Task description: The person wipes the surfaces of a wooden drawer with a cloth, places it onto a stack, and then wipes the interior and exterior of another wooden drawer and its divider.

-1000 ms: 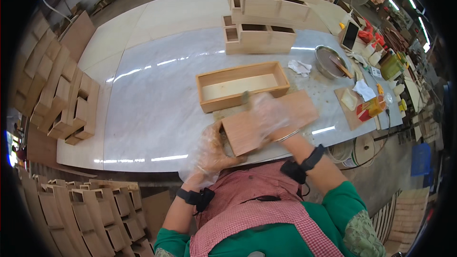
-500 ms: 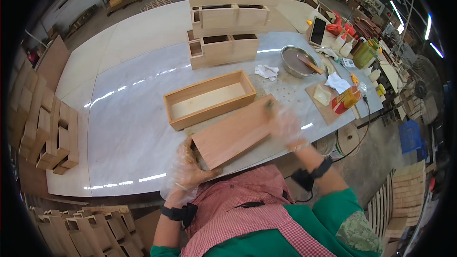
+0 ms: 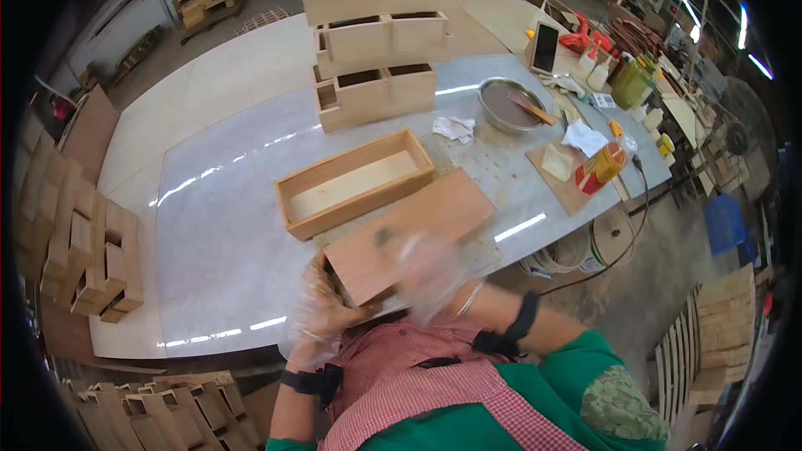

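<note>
We are gripping the near end of the wooden box (image 3: 409, 234) with left hand (image 3: 322, 309) fingers closed on it. Right hand (image 3: 428, 274), blurred, is resting on top; finger state unclear. Open wooden tray (image 3: 355, 182) is lying just behind the box.

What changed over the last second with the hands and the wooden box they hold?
The right hand slid along the flat bottom of the upturned box, from its far end back to the near end; it is blurred now. The left hand kept gripping the box's near left corner. The open wooden tray behind it and the metal bowl stayed put.
</note>
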A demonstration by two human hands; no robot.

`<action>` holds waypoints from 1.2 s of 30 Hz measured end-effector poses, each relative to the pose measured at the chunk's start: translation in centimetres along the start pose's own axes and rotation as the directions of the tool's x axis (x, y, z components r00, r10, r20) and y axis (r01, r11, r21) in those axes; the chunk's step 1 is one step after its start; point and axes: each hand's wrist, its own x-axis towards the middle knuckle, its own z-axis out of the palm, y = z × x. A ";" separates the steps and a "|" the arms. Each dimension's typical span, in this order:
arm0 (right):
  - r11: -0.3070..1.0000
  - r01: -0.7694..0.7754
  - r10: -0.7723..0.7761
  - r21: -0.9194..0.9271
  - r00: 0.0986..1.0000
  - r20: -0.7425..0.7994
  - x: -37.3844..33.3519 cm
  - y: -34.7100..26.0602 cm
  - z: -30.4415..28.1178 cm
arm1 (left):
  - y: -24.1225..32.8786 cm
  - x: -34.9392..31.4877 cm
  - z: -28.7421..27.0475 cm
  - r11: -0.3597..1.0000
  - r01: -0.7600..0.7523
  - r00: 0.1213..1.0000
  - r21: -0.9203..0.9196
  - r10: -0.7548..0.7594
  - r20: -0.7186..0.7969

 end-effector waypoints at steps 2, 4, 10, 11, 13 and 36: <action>0.981 -0.090 0.088 0.172 0.996 0.021 1.4 -6.9 0.0 | 1.3 -0.5 1.5 0.995 0.065 0.993 -0.079 -0.072 -0.089; 0.999 0.006 -0.007 0.043 0.999 0.035 0.4 -5.4 0.7 | 3.4 -0.9 2.2 0.950 0.121 0.981 -0.287 -0.159 -0.111; 0.785 -0.508 0.538 -0.353 0.843 -0.015 -7.3 9.8 -2.8 | -0.1 -0.1 0.0 0.992 -0.051 0.998 0.114 0.055 -0.024; 0.848 -0.464 0.439 -0.255 0.885 -0.152 -6.1 9.7 -5.0 | -0.4 -0.2 -0.2 0.982 -0.065 0.998 0.180 0.068 -0.012; 0.854 -0.321 0.335 -0.410 0.941 -0.039 -4.6 6.4 -4.4 | -0.4 0.1 0.2 0.990 -0.043 0.998 0.131 0.048 -0.033; 0.877 -0.478 0.480 0.049 0.874 -0.075 -11.1 18.8 -1.0 | 5.5 -5.1 -0.7 0.913 0.191 0.978 -0.360 -0.148 0.145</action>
